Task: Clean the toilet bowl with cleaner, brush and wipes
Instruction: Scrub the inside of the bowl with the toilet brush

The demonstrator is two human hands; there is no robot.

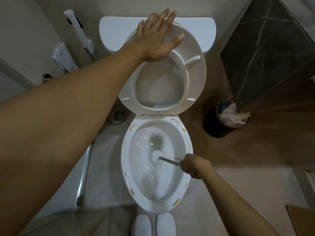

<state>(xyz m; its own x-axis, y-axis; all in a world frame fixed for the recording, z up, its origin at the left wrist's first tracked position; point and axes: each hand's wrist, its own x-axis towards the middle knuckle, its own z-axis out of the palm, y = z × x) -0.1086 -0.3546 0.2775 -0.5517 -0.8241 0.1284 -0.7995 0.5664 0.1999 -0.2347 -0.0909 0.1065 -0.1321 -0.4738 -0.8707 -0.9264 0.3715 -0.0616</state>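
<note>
- One head-worn wide-angle view looks steeply down from directly above the white ceramic toilet bowl [127, 160].
- It faces the white cistern [115, 31] and wall, close enough that both forearms fill the lower corners.

white toilet bowl [127, 167], yellow streaks [132, 191], black bin [213, 126]

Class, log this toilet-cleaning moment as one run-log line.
step: scrubbing bowl | left hand: flat on raised seat | right hand: grips brush | brush head: inside bowl | rim: yellow marks
</note>
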